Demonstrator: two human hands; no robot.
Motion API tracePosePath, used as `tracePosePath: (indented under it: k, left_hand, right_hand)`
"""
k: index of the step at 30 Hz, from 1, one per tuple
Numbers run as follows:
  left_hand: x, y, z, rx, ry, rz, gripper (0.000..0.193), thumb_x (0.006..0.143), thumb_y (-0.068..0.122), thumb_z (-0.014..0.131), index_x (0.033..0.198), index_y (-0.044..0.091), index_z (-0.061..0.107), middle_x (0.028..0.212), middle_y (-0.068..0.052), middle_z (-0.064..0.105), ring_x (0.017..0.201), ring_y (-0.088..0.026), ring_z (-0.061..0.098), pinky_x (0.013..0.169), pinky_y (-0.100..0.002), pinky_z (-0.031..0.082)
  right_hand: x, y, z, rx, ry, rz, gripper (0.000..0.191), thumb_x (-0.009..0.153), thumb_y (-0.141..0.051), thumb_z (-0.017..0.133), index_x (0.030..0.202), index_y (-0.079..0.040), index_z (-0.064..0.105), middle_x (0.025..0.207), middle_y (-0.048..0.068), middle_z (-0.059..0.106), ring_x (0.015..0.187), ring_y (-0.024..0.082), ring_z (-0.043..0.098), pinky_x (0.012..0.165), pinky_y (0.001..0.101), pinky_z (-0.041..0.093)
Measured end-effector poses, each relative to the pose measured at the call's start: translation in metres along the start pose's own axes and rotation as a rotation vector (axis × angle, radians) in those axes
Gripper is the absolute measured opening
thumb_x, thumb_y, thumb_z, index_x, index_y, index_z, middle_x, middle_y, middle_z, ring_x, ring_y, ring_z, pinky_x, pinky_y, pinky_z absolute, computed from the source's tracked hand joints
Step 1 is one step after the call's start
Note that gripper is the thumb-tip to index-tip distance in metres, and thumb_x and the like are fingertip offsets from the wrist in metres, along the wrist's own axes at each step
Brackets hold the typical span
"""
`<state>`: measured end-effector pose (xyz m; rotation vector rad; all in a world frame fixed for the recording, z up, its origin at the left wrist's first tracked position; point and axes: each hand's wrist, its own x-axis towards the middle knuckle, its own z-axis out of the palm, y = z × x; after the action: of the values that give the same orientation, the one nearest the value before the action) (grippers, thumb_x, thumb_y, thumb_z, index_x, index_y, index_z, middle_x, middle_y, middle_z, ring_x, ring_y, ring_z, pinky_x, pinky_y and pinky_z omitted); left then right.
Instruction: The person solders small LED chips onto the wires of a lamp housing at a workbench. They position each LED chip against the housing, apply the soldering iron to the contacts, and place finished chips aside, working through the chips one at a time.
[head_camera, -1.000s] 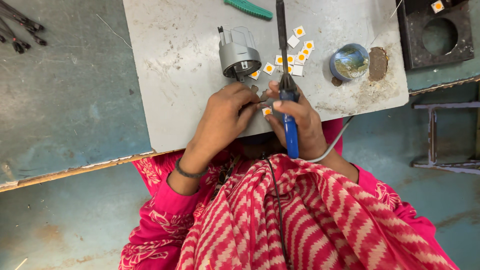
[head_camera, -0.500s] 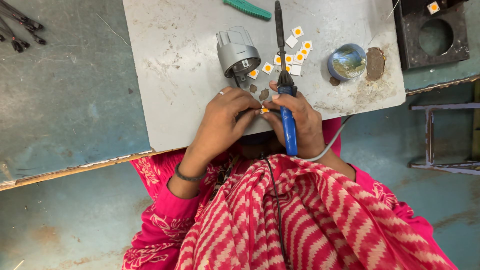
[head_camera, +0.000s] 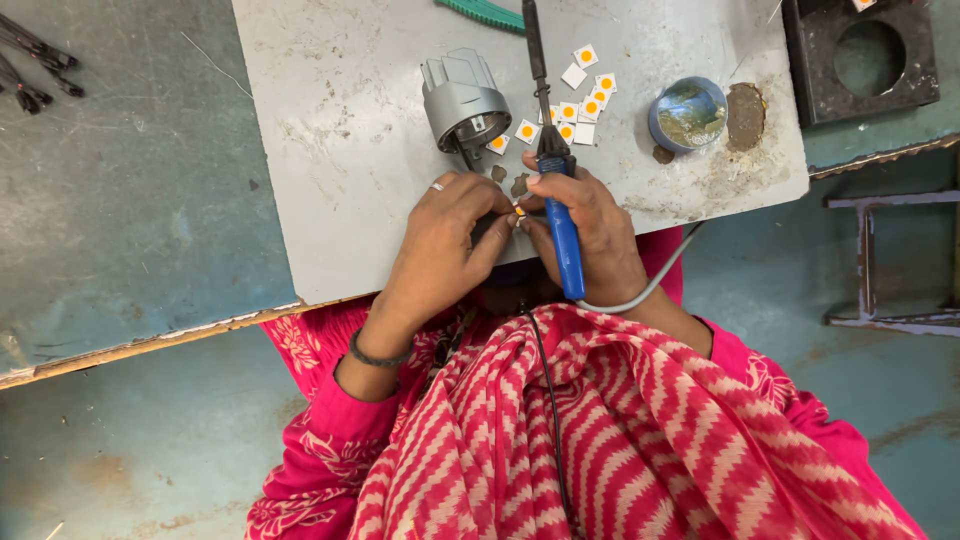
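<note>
My right hand (head_camera: 590, 230) grips a blue-handled soldering iron (head_camera: 560, 215) whose black shaft points away from me across the grey board (head_camera: 340, 150). My left hand (head_camera: 440, 250) meets it fingertip to fingertip, and both pinch a tiny white square chip with an orange dot (head_camera: 519, 211). A grey metal lamp housing (head_camera: 463, 100) lies just beyond the hands. Several more white-and-orange chips (head_camera: 580, 105) are scattered by the iron's shaft.
A small round blue tin (head_camera: 688, 112) and a brown pad (head_camera: 745, 115) sit at the board's right. A black block with a round hole (head_camera: 865, 60) stands at the far right, black clips (head_camera: 35, 65) at the far left, a green strip (head_camera: 480, 12) at the top.
My hands have drawn a little closer together around the small chip. The view has shifted slightly; the objects on the board stay where they were.
</note>
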<state>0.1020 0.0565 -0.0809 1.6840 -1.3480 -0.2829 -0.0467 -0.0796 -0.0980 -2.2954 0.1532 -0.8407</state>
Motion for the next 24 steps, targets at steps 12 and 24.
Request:
tracePosePath:
  k: [12,24]
  left_hand:
    - [-0.014,0.007,0.004,-0.034,0.063,-0.035,0.009,0.089,0.003,0.069,0.096,0.001,0.064,0.103,-0.011,0.068,0.096,-0.033,0.066,0.085,-0.042,0.054]
    - [-0.013,0.009,0.003,0.253,0.16,0.08,0.013,0.082,0.004,0.073,0.091,0.004,0.063,0.103,-0.009,0.068,0.092,-0.03,0.064,0.077,-0.041,0.053]
  right_hand:
    - [0.009,-0.005,0.001,0.041,-0.009,-0.072,0.064,0.086,0.014,0.077,0.135,-0.011,0.044,0.139,0.018,0.061,0.111,0.034,0.071,0.092,0.0385,0.061]
    - [-0.002,-0.003,0.007,-0.059,0.017,-0.036,0.057,0.093,0.004,0.08,0.133,-0.013,0.043,0.137,0.019,0.063,0.108,0.029,0.075,0.087,0.0359,0.063]
